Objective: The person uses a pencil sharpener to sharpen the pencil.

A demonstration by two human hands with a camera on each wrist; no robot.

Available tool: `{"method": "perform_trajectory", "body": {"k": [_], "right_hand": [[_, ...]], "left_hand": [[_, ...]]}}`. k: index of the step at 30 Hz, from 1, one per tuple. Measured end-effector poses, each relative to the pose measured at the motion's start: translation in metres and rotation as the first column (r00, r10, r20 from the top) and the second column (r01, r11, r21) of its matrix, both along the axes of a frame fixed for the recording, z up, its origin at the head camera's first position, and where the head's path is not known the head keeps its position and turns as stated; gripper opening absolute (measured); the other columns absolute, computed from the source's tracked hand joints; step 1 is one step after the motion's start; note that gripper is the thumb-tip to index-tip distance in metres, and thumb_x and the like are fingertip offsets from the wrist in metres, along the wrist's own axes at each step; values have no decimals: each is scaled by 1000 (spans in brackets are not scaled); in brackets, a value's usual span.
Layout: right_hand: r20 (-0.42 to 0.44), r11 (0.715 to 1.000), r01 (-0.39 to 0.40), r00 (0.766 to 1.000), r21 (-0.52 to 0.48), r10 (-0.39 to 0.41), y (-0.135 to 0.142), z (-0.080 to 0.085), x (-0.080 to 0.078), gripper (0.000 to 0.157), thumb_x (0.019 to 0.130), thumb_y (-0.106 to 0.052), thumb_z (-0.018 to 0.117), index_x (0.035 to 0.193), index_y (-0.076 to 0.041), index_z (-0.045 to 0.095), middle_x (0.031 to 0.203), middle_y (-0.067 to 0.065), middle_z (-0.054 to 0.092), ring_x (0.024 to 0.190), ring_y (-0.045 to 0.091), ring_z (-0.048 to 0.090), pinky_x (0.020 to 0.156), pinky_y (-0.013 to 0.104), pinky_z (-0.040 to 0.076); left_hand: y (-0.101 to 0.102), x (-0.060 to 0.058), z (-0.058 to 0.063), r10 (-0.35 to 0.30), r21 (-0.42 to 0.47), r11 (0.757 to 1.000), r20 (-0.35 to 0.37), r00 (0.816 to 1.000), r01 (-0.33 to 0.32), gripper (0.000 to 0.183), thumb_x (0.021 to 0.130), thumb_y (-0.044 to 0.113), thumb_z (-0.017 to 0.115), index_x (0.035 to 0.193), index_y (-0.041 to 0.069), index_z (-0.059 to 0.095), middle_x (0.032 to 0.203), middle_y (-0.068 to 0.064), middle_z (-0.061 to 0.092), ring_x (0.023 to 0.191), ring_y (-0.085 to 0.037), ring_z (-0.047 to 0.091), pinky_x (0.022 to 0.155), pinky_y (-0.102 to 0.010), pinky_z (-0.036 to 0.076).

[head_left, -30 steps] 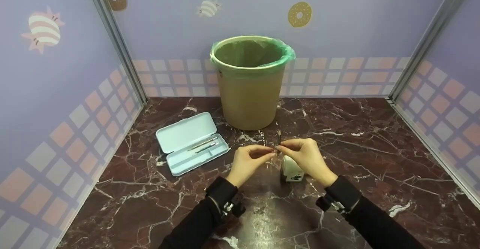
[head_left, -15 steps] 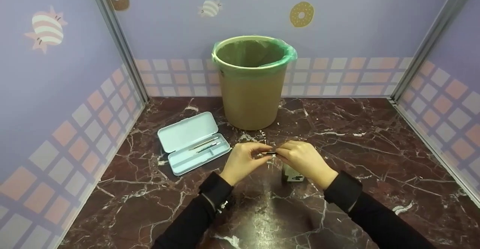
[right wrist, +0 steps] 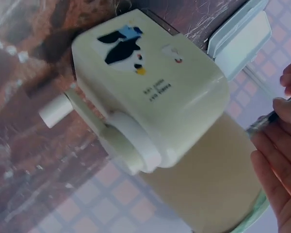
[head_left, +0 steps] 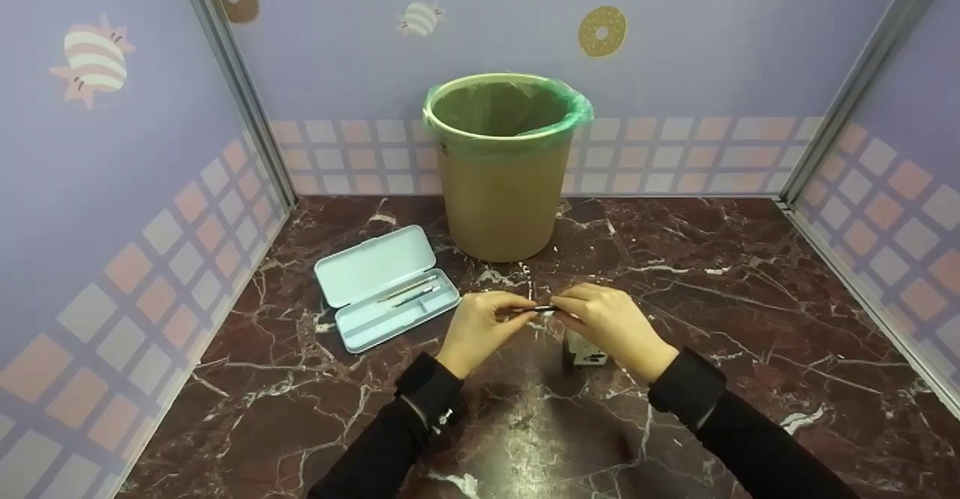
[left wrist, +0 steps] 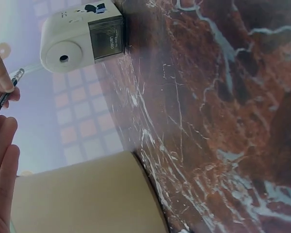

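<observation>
A short dark pencil (head_left: pixel 545 308) lies level between my two hands in the head view. My left hand (head_left: pixel 476 326) pinches its left end between thumb and fingers. From the other side my right hand (head_left: pixel 611 326) pinches it, and its fingers cover that end in the head view. The left wrist view shows a shiny tip on the pencil (left wrist: pixel 19 74) poking out past the fingers. A cream crank pencil sharpener (right wrist: pixel 150 92) with penguin pictures stands on the table, partly hidden under my right hand in the head view. Its round pencil hole (left wrist: pixel 64 58) faces away from me.
An open light-blue pencil case (head_left: pixel 375 251) lies left of my hands, with two slim pencils or pens (head_left: pixel 412 295) in it. Behind stands a tan bin (head_left: pixel 502 199) with a green liner. Patterned walls (head_left: pixel 697 56) enclose the marble-look table (head_left: pixel 300 416).
The pencil has swung from upright in my right hand to level between both hands. My right hand has turned over it, and my left has shifted slightly left.
</observation>
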State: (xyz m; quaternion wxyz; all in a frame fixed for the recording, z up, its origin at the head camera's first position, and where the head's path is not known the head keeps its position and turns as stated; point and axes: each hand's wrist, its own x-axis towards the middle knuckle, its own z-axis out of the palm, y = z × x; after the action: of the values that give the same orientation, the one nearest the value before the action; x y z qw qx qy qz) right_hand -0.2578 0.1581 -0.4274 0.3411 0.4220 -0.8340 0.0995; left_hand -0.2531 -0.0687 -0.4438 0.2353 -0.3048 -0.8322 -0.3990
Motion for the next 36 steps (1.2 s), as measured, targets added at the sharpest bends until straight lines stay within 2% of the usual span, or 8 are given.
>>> {"method": "perform_trajectory", "body": {"k": [5, 13, 16, 20, 24, 28, 32, 36], "right_hand": [[47, 999, 19, 999, -40, -17, 1, -8, -3, 22, 80, -13, 84, 101, -7, 80, 93, 5, 79, 85, 20, 75, 76, 32, 62], [46, 1000, -21, 999, 2, 21, -13, -12, -6, 19, 82, -11, 83, 100, -6, 80, 91, 6, 78, 83, 19, 75, 74, 32, 61], [63, 999, -26, 998, 22, 25, -20, -12, -9, 19, 82, -12, 82, 101, -7, 80, 93, 6, 79, 84, 20, 75, 75, 32, 62], [104, 999, -32, 994, 35, 28, -30, -12, -15, 17, 87, -17, 78, 101, -8, 80, 95, 5, 79, 86, 20, 75, 77, 33, 62], [152, 998, -34, 988, 48, 26, -41, -10, -23, 16, 90, -20, 75, 101, -9, 80, 95, 5, 79, 86, 20, 75, 77, 35, 62], [195, 997, -25, 981, 69, 11, -51, -10, -32, 15, 88, -14, 76, 102, -8, 79, 96, 6, 79, 87, 22, 75, 78, 37, 61], [212, 996, -24, 977, 85, 6, -64, -13, -42, 14, 87, -11, 76, 100, -8, 79, 95, 5, 79, 85, 23, 75, 76, 37, 61], [235, 996, -30, 972, 87, 9, -78, -16, -51, 4, 90, -10, 73, 90, -9, 77, 88, 3, 77, 79, 24, 74, 71, 40, 60]], "left_hand": [[-8, 3, -5, -2, 58, 998, 35, 999, 0, 14, 84, 9, 82, 98, 7, 81, 95, -8, 81, 84, -18, 78, 77, -29, 62], [-29, 13, -9, 37, 37, 998, 100, 994, -41, 18, 83, 9, 82, 100, 8, 80, 98, -7, 81, 85, -17, 77, 79, -28, 61], [-47, 18, -8, 79, -6, 997, 132, 988, -79, 22, 83, 10, 82, 104, 8, 78, 101, -10, 81, 87, -20, 78, 81, -31, 62], [-77, 25, -5, 194, -110, 978, 152, 969, -178, 32, 81, 15, 83, 111, 7, 76, 109, -13, 79, 95, -25, 77, 89, -38, 61], [-107, 29, -3, 341, -213, 929, 162, 926, -304, 45, 79, 20, 86, 119, 5, 73, 115, -15, 77, 104, -30, 75, 95, -44, 59], [-137, 28, -1, 462, -299, 868, 199, 864, -395, 62, 79, 27, 87, 131, 1, 65, 125, -21, 72, 111, -38, 71, 97, -51, 57], [-165, 25, -3, 542, -370, 816, 227, 809, -443, 75, 78, 29, 88, 137, -5, 58, 133, -29, 65, 118, -47, 66, 100, -57, 53], [-190, 24, -7, 587, -412, 784, 245, 772, -465, 78, 78, 29, 88, 136, -11, 55, 132, -35, 63, 118, -51, 64, 100, -60, 52]]}}
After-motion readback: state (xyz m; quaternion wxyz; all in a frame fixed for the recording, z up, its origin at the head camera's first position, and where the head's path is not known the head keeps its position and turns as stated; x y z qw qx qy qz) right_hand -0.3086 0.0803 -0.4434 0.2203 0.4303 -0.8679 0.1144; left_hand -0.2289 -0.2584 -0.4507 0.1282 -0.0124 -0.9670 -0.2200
